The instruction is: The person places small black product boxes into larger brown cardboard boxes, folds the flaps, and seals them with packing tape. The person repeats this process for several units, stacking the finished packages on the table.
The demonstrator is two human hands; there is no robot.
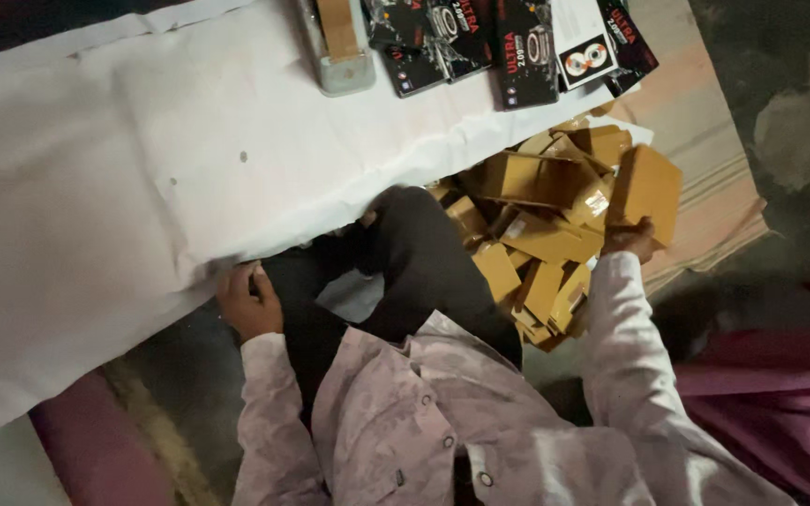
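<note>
So the right hand (632,239) is out at the far side of a heap of small brown boxes (541,234), fingers wrapped on the lower edge of one box (647,187) that sits at the heap's right rim, tilted a bit. That box overhangs the striped mat (705,141) under the pile; right of it the mat is bare, then dark floor (789,94), so there's room out that way. The left hand (247,300) is at the near edge of the white sheet (96,187), fingers curled in against the hem; can't tell if it's actually pinching cloth. The sheet is mostly bare in the middle. Along its far edge are a tape dispenser (339,47) and a row of dark flat packs (480,42), well apart from both hands. The knee (419,248) sits between the hands, touching the heap's left side.
</note>
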